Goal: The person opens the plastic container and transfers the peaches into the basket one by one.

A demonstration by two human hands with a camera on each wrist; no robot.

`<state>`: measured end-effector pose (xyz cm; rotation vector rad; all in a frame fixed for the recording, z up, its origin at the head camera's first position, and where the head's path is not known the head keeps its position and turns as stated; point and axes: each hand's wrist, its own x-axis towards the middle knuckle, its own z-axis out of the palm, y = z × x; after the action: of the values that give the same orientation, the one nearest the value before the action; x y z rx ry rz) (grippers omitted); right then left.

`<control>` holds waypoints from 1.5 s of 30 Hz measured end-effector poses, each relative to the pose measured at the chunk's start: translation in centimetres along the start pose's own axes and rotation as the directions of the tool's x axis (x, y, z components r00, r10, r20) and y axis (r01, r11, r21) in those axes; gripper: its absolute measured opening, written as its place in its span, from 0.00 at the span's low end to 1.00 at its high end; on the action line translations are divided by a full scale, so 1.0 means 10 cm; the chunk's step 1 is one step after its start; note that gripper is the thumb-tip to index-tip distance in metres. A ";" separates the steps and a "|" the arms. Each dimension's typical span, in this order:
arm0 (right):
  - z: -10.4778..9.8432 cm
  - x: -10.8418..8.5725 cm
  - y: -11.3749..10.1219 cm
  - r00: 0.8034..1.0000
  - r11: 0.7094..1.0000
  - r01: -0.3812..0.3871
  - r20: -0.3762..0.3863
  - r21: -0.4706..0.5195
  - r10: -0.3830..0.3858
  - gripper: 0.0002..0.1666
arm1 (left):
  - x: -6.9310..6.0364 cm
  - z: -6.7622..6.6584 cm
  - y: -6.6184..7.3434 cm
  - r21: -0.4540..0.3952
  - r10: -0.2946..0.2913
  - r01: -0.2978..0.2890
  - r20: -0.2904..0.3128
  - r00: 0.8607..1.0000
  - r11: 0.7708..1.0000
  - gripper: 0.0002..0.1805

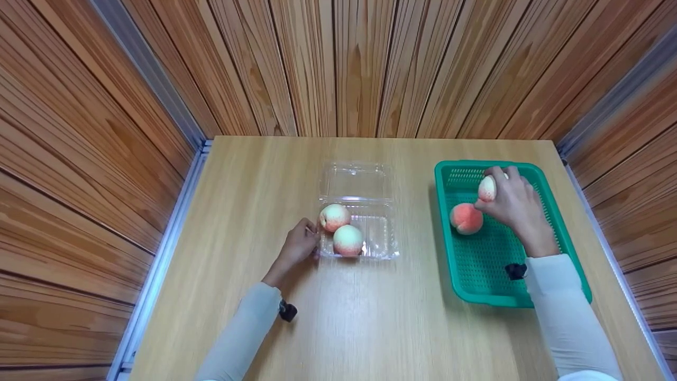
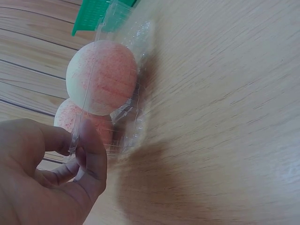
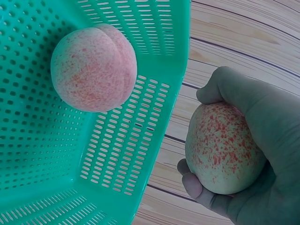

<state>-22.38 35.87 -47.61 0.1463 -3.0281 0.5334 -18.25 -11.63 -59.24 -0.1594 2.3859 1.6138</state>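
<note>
My left hand point(image 1: 301, 242) pinches the left edge of a clear plastic clamshell box point(image 1: 378, 235), thumb and fingers on its rim in the left wrist view. The box lies with its lid point(image 1: 355, 181) folded back. Two peaches sit in its left half, one peach point(image 1: 335, 217) behind the other peach point(image 1: 348, 241). Over the far part of a green basket point(image 1: 459, 275), my right hand point(image 1: 510, 203) grips a pale, red-speckled peach point(image 3: 225, 150) between thumb and fingers. A redder peach point(image 1: 466, 218) rests in the basket, left of that hand.
The basket stands on the right side of the wooden table point(image 1: 254, 185), with bare tabletop between it and the box. Wooden plank walls point(image 1: 359, 69) close off the back and both sides. A small black camera point(image 1: 287, 311) sits at the left wrist.
</note>
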 end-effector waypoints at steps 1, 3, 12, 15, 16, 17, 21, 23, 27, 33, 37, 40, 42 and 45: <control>0.00 0.00 0.01 1.000 1.000 0.001 -0.002 -0.001 -0.001 0.39 | 0.00 0.00 0.00 -0.001 0.000 0.000 0.001 1.000 1.000 0.07; 0.01 0.00 0.02 1.000 1.000 0.003 -0.008 -0.004 -0.003 0.39 | 0.00 0.00 0.01 -0.004 -0.001 0.001 0.003 1.000 1.000 0.07; 0.03 0.00 0.08 1.000 1.000 0.004 -0.017 -0.002 -0.004 0.39 | 0.00 0.00 0.02 -0.030 -0.006 0.006 0.014 1.000 1.000 0.06; 0.04 0.01 0.10 1.000 1.000 0.004 -0.013 0.003 -0.004 0.39 | 0.00 0.00 0.03 -0.026 -0.008 0.008 0.014 1.000 1.000 0.05; 0.04 0.01 0.11 1.000 1.000 0.003 -0.011 0.004 -0.003 0.39 | 0.00 -0.01 0.03 -0.025 -0.012 0.012 0.015 1.000 1.000 0.05; 0.04 0.01 0.11 1.000 1.000 0.001 -0.008 0.005 -0.001 0.39 | 0.00 -0.01 0.03 -0.026 -0.011 0.011 0.015 1.000 1.000 0.04; 0.04 0.02 0.14 1.000 1.000 -0.006 -0.001 0.010 0.006 0.38 | 0.00 -0.01 0.03 -0.032 0.002 -0.002 0.008 1.000 0.999 0.05; 0.04 0.02 0.15 1.000 1.000 -0.013 0.001 0.013 0.013 0.38 | 0.01 0.00 0.03 -0.036 0.008 -0.008 0.003 1.000 0.999 0.06; 0.05 0.02 0.17 1.000 1.000 -0.022 0.012 0.020 0.021 0.39 | 0.01 -0.01 0.03 -0.031 0.008 -0.008 -0.003 1.000 0.999 0.06; 0.07 0.02 0.20 1.000 0.999 -0.025 0.018 0.022 0.025 0.39 | 0.00 -0.01 0.02 -0.024 0.016 -0.016 -0.003 1.000 1.000 0.05; 0.08 0.02 0.21 0.999 0.999 -0.035 0.022 0.022 0.034 0.39 | -0.01 -0.01 0.03 -0.032 0.002 -0.002 0.002 1.000 0.999 0.04; 0.08 0.02 0.23 0.999 0.999 -0.042 0.031 0.028 0.041 0.39 | -0.01 -0.01 0.04 -0.032 -0.011 0.011 0.002 1.000 0.999 0.03; 0.09 0.02 0.24 0.998 0.998 -0.048 0.036 0.032 0.047 0.40 | -0.01 -0.01 0.04 -0.027 -0.017 0.017 0.003 1.000 0.999 0.03; 0.09 0.03 0.27 0.998 0.998 -0.051 0.041 0.034 0.050 0.40 | -0.02 -0.01 0.04 -0.020 -0.025 0.025 0.004 1.000 0.999 0.04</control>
<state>-22.97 38.01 -49.36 0.0831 -3.0703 0.5952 -18.21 -11.52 -58.79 -0.1889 2.3555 1.6261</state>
